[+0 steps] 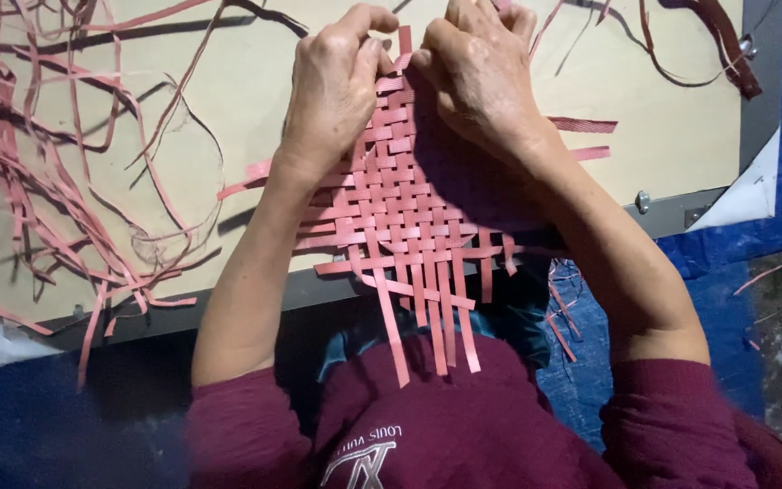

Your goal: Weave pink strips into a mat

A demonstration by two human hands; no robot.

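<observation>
Head view, looking down on a weaving in progress. The largest surface is a pale board tabletop (228,100) with a dark grey edge, resting over a blue tarpaulin (726,263) that covers the ground to the right. At centre lies the woven mat (409,213), a flat plaited panel of pink strips, its upper part on the tabletop and its lower, unwoven ends hanging past the near edge toward the person's maroon sweater (445,426).

Handling, as judged from the view: the mat looks very light, thin and flexible, with strips that bend and spring rather than break. The weave is held only by friction, so it probably slides apart if pulled by a single free end. The firmest hold appears to be on the woven body or at the crossing being worked, not on the loose tails.

Left of the mat a heap of loose pink strips (38,172) sprawls, tangled, across the tabletop; a few darker strips (717,45) lie at upper right. Stray offcuts (558,312) rest on the tarpaulin.

The left hand (332,91) is curled at the mat's far edge, thumb and fingers closed in a pinching grip on strips there. The right hand (481,77), just beside it and nearly touching, is likewise closed down on the far edge; exactly which strip each pinches is hidden by the fingers.

No container is visible.
</observation>
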